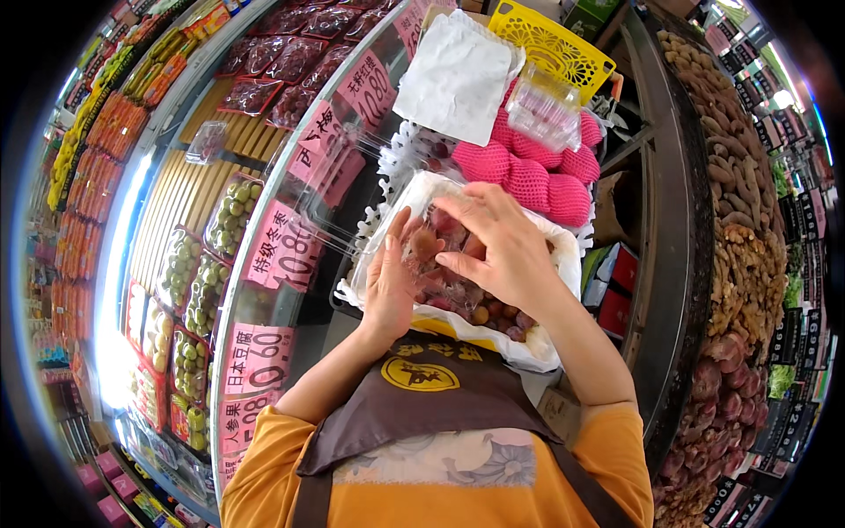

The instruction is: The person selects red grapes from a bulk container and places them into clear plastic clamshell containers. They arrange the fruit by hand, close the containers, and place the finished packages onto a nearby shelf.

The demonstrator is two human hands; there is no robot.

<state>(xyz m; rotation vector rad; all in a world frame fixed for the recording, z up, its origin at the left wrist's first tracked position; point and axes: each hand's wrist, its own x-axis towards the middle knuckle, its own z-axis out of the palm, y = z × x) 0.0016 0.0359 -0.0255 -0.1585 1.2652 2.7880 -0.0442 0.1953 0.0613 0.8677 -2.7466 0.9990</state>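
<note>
A box lined with white paper (564,290) stands before me, filled with reddish-purple grapes (502,317). Over its left part, my left hand (389,284) is raised with its fingers upright beside larger reddish grapes (422,244) and clear plastic. Whether it grips the plastic is not clear. From the other side my right hand (498,241) reaches over the same grapes, fingers curved and thumb apart. Its thumb tip is close to a grape; contact cannot be made out. To the left, a clear plastic lid or tray (337,181) overlaps the pink price signs.
Beyond the box lie fruits in pink foam nets (528,175), stacked clear plastic boxes (546,109), white sheets (455,76) and a yellow plastic basket (554,49). A glass-edged display case (247,218) with packed fruit runs along the left. At right, a dark counter edge (683,198) borders root vegetables.
</note>
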